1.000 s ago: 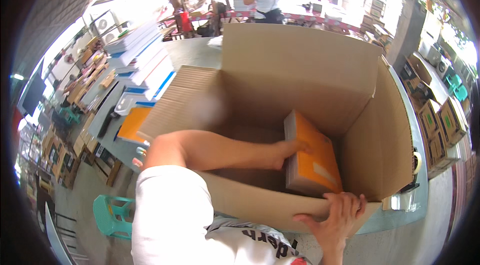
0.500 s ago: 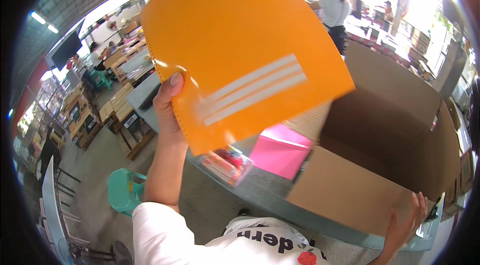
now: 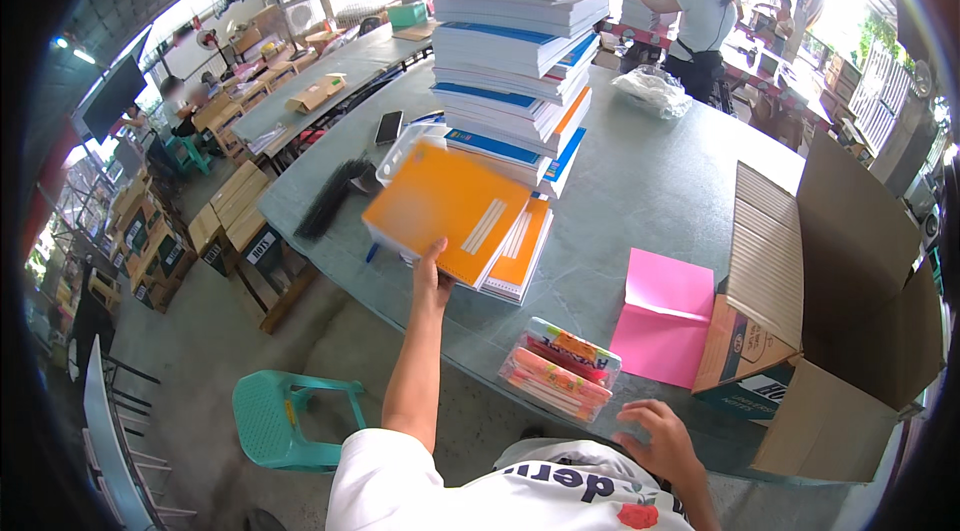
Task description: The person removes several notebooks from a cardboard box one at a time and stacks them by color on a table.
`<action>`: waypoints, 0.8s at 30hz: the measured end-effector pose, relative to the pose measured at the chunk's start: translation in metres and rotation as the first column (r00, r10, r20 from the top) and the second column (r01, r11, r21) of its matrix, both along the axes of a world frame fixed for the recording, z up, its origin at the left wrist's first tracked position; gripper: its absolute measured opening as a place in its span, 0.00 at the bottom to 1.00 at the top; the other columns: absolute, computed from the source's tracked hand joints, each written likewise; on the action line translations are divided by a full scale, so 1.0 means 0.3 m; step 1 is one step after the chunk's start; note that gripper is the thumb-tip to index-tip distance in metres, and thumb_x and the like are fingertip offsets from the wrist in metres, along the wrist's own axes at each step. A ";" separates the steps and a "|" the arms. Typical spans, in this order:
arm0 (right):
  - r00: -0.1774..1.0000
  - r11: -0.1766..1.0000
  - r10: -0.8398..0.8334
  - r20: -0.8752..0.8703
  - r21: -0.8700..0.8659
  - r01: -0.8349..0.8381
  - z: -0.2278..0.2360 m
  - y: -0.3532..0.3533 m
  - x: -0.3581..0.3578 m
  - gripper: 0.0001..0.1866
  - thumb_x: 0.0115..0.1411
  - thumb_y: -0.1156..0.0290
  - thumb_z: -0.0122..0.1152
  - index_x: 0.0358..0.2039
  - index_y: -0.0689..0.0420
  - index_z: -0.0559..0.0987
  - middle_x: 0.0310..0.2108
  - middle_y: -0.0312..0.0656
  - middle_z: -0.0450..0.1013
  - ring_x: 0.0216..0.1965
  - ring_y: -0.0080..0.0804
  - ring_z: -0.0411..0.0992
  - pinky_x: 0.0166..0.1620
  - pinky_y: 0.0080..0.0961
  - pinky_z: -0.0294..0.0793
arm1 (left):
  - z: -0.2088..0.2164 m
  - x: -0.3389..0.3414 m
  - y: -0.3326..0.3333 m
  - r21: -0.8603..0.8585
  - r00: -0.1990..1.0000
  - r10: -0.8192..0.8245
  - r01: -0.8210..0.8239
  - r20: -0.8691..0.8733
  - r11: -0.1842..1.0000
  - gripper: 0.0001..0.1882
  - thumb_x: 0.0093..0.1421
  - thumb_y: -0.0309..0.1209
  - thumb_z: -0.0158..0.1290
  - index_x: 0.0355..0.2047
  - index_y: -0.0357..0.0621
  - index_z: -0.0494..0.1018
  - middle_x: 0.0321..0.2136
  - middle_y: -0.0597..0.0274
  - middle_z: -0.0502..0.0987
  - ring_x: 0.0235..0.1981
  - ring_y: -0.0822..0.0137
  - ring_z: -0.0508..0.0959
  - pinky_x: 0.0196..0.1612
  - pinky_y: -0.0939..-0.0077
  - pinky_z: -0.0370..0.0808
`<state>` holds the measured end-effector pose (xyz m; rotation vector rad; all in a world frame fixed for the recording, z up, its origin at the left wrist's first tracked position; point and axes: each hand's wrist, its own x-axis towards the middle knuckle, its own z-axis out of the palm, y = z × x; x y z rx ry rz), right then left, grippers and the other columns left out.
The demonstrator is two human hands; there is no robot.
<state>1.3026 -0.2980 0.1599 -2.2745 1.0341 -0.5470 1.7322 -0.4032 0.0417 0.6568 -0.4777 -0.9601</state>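
My left hand (image 3: 430, 283) grips the lower edge of an orange spiral notebook (image 3: 450, 206), which has white label lines on its cover. It is tilted over the left part of a low pile of orange notebooks (image 3: 518, 259); whether it touches them I cannot tell. Close behind rises a tall stack of white-paged notebooks (image 3: 500, 56) with some blue and orange covers. Beside the table's near edge my right hand (image 3: 662, 439) is empty, its fingers apart and slightly curled. Nearest to it are clear packs of colourful pens or markers (image 3: 560, 371).
A folded pink sheet (image 3: 665, 316) lies left of an open cardboard box (image 3: 825, 421). A black brush (image 3: 335, 201), a phone (image 3: 389, 128) and a white plastic basket (image 3: 415, 146) are left of the stack. A green stool (image 3: 285, 421) stands below. A person (image 3: 705, 21) works beyond the table.
The orange notebook has gone from close in front of me down to the low pile. My right hand has left the cardboard box's flap and moved left. The view has turned left.
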 end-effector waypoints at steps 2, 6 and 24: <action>0.999 0.999 -0.037 -0.011 0.012 0.037 -0.043 -0.051 0.035 0.12 0.45 0.71 0.64 0.33 0.56 0.76 0.35 0.41 0.73 0.39 0.40 0.70 0.42 0.32 0.70 | -0.039 0.029 -0.030 0.156 0.986 -0.041 0.066 -0.164 0.986 0.29 0.52 0.37 0.55 0.53 0.43 0.60 0.47 0.57 0.69 0.48 0.61 0.71 0.48 0.63 0.71; 1.000 0.999 -0.028 0.005 -0.029 0.028 -0.024 -0.108 0.141 0.10 0.46 0.72 0.62 0.32 0.57 0.76 0.36 0.42 0.73 0.39 0.42 0.70 0.42 0.32 0.70 | -0.031 0.060 -0.057 0.339 0.991 0.048 -0.003 -0.126 0.941 0.31 0.49 0.38 0.59 0.51 0.46 0.61 0.46 0.57 0.68 0.45 0.61 0.71 0.40 0.63 0.74; 0.923 0.932 -0.362 0.133 0.062 0.357 -0.197 -0.311 0.142 0.06 0.49 0.76 0.59 0.29 0.61 0.76 0.29 0.42 0.72 0.31 0.31 0.72 0.33 0.24 0.71 | -0.268 0.522 0.030 -0.291 -0.357 -0.159 -0.898 0.921 0.329 0.08 0.52 0.31 0.51 0.28 0.38 0.71 0.29 0.49 0.72 0.33 0.53 0.73 0.34 0.61 0.70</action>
